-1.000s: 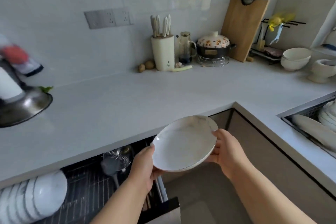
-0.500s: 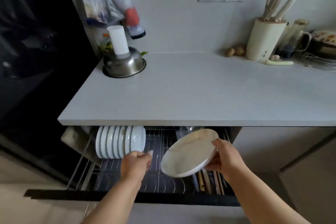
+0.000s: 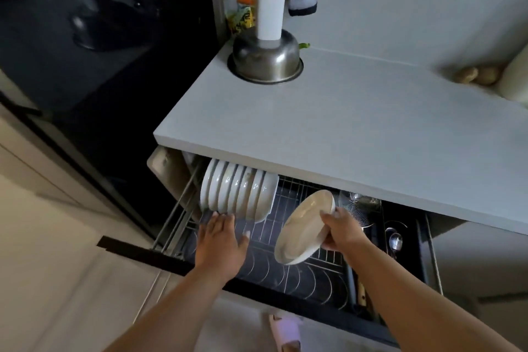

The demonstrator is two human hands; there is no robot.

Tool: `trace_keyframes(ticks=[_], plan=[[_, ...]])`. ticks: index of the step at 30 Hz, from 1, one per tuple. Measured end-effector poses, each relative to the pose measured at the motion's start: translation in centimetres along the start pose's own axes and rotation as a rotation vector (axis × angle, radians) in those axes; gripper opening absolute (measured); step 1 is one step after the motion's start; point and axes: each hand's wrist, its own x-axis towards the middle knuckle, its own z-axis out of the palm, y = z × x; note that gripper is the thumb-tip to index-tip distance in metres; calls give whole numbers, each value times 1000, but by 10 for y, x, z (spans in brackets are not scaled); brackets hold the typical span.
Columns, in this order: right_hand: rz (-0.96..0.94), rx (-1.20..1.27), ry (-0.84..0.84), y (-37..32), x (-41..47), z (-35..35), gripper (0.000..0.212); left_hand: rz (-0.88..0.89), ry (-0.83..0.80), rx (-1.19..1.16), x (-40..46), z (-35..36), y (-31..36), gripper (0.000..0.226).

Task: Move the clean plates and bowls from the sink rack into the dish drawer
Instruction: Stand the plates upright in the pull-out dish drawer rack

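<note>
Your left hand (image 3: 221, 240) reaches with straight, released fingers to the foot of the row of standing plates (image 3: 238, 193) at the left of the dish drawer (image 3: 288, 274). Your right hand (image 3: 341, 230) grasps a tilted plate (image 3: 303, 228) by its rim, above the drawer's wire rack.

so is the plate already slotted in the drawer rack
No, the right hand holds the plate tilted above the drawer rack.
</note>
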Motion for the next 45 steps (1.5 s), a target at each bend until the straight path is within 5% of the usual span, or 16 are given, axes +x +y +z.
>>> trace_keyframes(ticks=[8,24,31,36,41,45], plan=[[-41,-229,-20,-18,57,37,58,30,21,171,6,10,-8,74],[-204,-624,25,-34,109,84,49,45,57,136,5,13,-11,77],[-106,-521,66,-40,128,103,51,7,-2,123,6,15,-12,76],[-260,-654,64,-41,135,110,40,-7,-31,108,7,14,-12,77],[-199,-655,88,-40,139,118,57,-19,-46,108,10,16,-13,77],[-234,-745,21,-43,141,118,48,-27,-54,88,10,14,-12,78]])
